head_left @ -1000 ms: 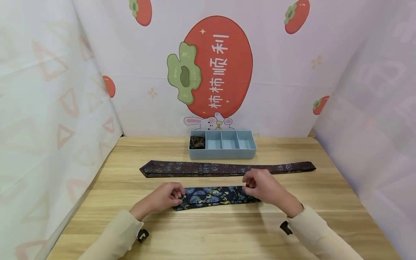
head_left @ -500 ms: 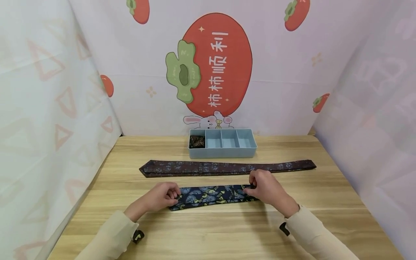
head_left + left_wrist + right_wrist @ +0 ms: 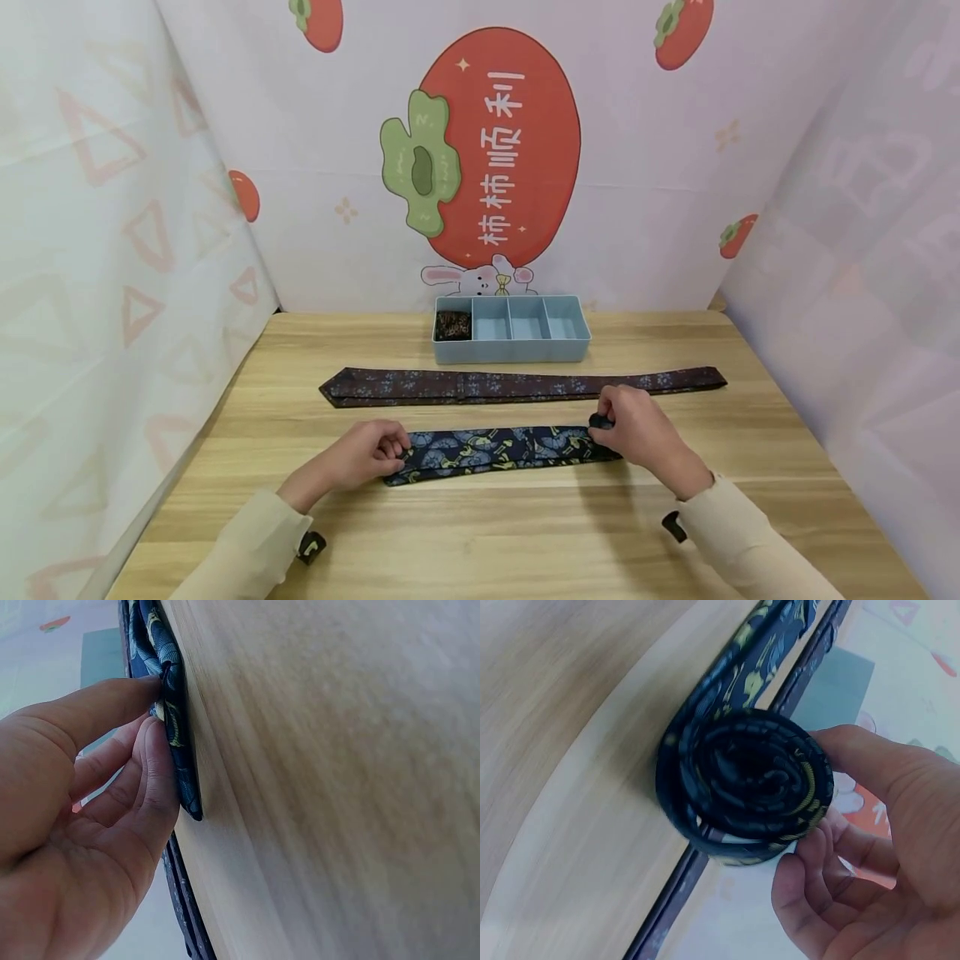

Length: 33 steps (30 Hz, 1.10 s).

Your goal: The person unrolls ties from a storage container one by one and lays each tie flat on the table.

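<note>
Navy tie [image 3: 472, 452] partly rolled, lying along the worktop [image 3: 480, 542] in front of you, with the maroon tie [image 3: 420, 386] just beyond it. Your right hand [image 3: 641, 427] pinches the coil [image 3: 750, 776] at the navy tie's right end, thumb to one side and fingers curled at the other. Your left hand [image 3: 363, 454] pinches the flat left end between thumb and fingertips.

Done, as far as shows: several turns wound into the coil. The right wrist view has the outer turn sitting loose, a gap below the inner ones – probably worth snugging. Left: the flat stretch between your hands, unrolled. I'd put the winding past its start but unfinished; how much length is inside the coil I cannot tell.

Maroon tie: flat at full length, no rolling on it. Blue box [image 3: 512, 352] at the back holds a dark bundle [image 3: 453, 326] in its leftmost compartment – perhaps a finished roll, too small to be sure.
</note>
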Motion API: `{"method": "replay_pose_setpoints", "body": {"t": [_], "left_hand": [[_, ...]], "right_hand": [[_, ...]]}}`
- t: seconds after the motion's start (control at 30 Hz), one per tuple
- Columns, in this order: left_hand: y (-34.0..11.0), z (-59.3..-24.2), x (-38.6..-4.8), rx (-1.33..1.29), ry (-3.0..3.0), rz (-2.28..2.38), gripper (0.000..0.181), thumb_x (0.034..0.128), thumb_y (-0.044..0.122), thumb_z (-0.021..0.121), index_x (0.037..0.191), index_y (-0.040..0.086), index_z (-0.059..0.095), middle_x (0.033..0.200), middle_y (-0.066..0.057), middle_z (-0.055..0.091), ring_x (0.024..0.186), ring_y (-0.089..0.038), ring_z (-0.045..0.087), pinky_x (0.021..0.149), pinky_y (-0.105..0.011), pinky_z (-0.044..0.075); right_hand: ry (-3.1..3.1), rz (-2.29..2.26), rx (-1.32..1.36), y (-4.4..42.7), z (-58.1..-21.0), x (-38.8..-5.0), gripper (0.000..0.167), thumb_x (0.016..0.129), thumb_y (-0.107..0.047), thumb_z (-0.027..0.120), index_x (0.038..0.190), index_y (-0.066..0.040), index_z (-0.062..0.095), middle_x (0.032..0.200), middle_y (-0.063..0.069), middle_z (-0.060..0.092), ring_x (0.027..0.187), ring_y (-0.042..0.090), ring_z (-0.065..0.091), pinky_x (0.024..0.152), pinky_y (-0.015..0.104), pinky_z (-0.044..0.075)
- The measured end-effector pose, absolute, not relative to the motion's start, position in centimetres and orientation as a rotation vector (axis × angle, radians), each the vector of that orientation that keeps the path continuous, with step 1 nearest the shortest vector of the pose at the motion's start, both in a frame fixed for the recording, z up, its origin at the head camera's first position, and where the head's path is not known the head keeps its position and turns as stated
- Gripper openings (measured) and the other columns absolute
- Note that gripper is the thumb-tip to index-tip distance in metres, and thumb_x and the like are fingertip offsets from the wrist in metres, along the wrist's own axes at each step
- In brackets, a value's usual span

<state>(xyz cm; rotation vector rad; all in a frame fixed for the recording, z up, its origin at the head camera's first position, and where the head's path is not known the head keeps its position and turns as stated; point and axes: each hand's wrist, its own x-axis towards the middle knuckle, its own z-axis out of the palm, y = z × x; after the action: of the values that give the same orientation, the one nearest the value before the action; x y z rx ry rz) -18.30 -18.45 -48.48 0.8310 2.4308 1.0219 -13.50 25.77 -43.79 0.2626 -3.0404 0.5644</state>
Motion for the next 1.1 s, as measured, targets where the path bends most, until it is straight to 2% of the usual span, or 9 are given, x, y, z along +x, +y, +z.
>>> {"method": "replay_pose_setpoints", "body": {"t": [0.2,0.43,0.57,0.7,0.83,1.1], "left_hand": [[-18.6,-48.5,-18.2,0.829,2.431,1.017,0.016,0.0952,0.005,0.076,0.109,0.004,0.069,0.095,0.0,0.068,0.084,-0.002,0.062,0.076,-0.02,0.06],[-19.1,-48.5,-18.1,0.84,2.443,0.999,0.016,0.0956,0.005,0.076,0.11,0.003,0.069,0.095,0.0,0.069,0.085,-0.002,0.062,0.075,-0.021,0.06],[-19.3,-48.3,-18.1,0.827,2.439,0.986,0.017,0.096,0.006,0.076,0.111,0.004,0.069,0.095,0.0,0.068,0.085,-0.002,0.062,0.075,-0.021,0.059],[-19.3,-48.2,-18.1,0.818,2.434,0.982,0.017,0.0962,0.007,0.076,0.111,0.004,0.069,0.095,0.0,0.068,0.084,-0.002,0.061,0.075,-0.021,0.059],[-19.3,-48.2,-18.2,0.825,2.435,0.986,0.017,0.096,0.007,0.076,0.111,0.004,0.069,0.095,0.0,0.068,0.084,-0.002,0.061,0.075,-0.021,0.059],[-19.3,-48.1,-18.3,0.817,2.434,0.986,0.016,0.0958,0.007,0.077,0.11,0.005,0.069,0.093,0.0,0.067,0.083,-0.003,0.061,0.074,-0.021,0.059]], "right_hand": [[-3.054,0.603,0.224,27.9,-43.8,-12.8,0.024,0.084,-0.015,0.088,0.089,-0.006,0.065,0.079,0.003,0.06,0.066,0.013,0.05,0.061,0.031,0.045],[-3.12,0.677,0.181,30.3,-44.1,-12.5,0.019,0.089,-0.013,0.081,0.092,-0.001,0.068,0.083,0.005,0.067,0.073,0.014,0.058,0.067,0.035,0.052],[-3.134,0.701,0.194,30.9,-44.1,-12.6,0.017,0.091,-0.014,0.08,0.092,-0.001,0.069,0.082,0.004,0.067,0.072,0.013,0.058,0.066,0.033,0.051],[-3.11,0.723,0.267,30.8,-43.3,-12.9,0.018,0.09,-0.014,0.082,0.095,-0.001,0.07,0.081,0.001,0.066,0.07,0.011,0.055,0.063,0.028,0.048],[-3.11,0.762,0.341,29.6,-42.6,-13.4,0.022,0.089,-0.014,0.085,0.102,-0.001,0.072,0.083,-0.002,0.067,0.072,0.008,0.058,0.064,0.026,0.053],[-3.169,0.768,0.458,27.9,-43.3,-14.2,0.028,0.083,-0.013,0.09,0.102,-0.003,0.073,0.089,0.002,0.07,0.077,0.008,0.061,0.071,0.03,0.058]]}}
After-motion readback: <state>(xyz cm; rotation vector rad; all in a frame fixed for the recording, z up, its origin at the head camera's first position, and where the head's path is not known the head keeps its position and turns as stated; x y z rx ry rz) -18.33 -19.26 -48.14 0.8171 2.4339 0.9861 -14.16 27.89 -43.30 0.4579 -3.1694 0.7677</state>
